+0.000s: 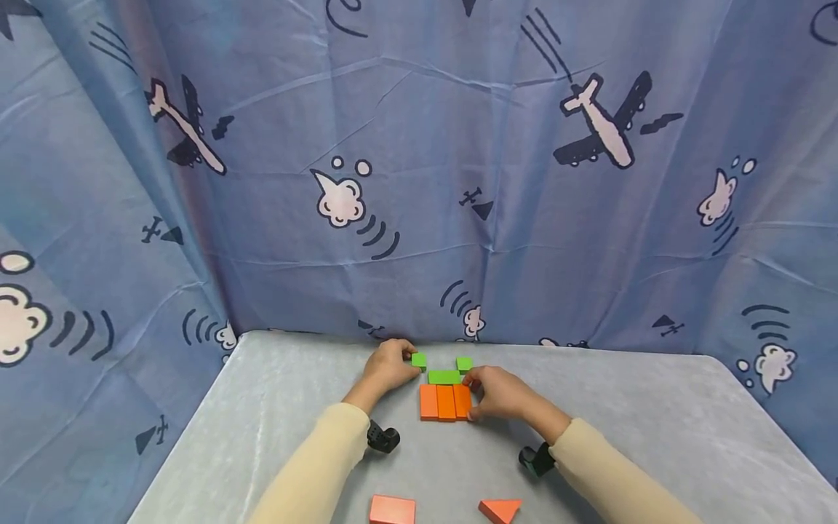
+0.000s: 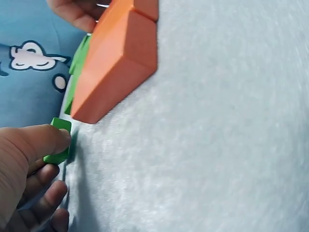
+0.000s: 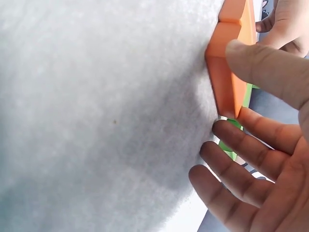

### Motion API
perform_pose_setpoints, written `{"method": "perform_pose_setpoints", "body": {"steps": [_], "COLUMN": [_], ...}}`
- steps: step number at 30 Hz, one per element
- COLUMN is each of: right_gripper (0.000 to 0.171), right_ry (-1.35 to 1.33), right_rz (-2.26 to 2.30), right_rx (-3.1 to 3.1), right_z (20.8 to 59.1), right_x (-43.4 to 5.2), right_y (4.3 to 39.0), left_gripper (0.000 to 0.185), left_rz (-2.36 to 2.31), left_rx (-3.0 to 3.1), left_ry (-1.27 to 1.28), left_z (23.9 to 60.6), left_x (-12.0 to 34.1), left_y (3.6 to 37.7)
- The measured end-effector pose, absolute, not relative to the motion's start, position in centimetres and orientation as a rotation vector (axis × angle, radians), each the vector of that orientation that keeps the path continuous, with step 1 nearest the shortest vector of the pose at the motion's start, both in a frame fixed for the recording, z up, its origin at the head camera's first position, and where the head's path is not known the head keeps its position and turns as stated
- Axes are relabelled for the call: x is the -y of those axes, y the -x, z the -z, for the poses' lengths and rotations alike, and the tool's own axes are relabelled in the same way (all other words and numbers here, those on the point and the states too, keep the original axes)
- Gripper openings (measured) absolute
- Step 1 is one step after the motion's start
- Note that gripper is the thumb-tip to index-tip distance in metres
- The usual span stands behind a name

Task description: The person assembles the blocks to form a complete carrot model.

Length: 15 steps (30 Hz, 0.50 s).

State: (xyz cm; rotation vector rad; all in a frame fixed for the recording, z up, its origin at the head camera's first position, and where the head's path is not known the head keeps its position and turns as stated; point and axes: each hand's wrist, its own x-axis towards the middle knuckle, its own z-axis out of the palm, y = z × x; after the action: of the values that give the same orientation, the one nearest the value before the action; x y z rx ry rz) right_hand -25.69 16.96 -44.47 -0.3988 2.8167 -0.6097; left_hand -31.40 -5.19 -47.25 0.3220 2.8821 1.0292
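My left hand (image 1: 391,365) pinches a small green cube (image 1: 419,360) between thumb and index finger; the left wrist view shows the cube (image 2: 59,141) close to the table. Three orange blocks (image 1: 446,402) lie side by side against one another. A green bar (image 1: 444,377) sits along their far ends, and a second green cube (image 1: 464,364) is just beyond its right end. My right hand (image 1: 500,393) spans the rightmost orange block (image 3: 225,79), thumb at its near end and index finger at its far end. The other right fingers are spread loosely beside it.
Nearer on the grey cloth-covered table (image 1: 294,437) lie a pinkish-orange rectangular block (image 1: 393,509) and an orange triangular block (image 1: 500,509). A blue curtain (image 1: 419,182) with printed planes hangs behind the table's far edge. Black cameras sit at both wrists.
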Motion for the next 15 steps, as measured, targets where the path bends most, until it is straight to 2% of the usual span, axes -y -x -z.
{"method": "perform_pose_setpoints", "body": {"steps": [15], "right_gripper": [0.046], "right_ry": [0.392], "right_rz": [0.618], "right_rx": [-2.81], "right_z": [44.67], "right_x": [-16.85], "right_y": [25.95], "left_gripper": [0.034], "left_rz": [-1.003], "left_rx": [-2.855], "left_ry": [-0.336], "left_z": [47.73], "left_x": [5.28], "left_y": [31.82]}}
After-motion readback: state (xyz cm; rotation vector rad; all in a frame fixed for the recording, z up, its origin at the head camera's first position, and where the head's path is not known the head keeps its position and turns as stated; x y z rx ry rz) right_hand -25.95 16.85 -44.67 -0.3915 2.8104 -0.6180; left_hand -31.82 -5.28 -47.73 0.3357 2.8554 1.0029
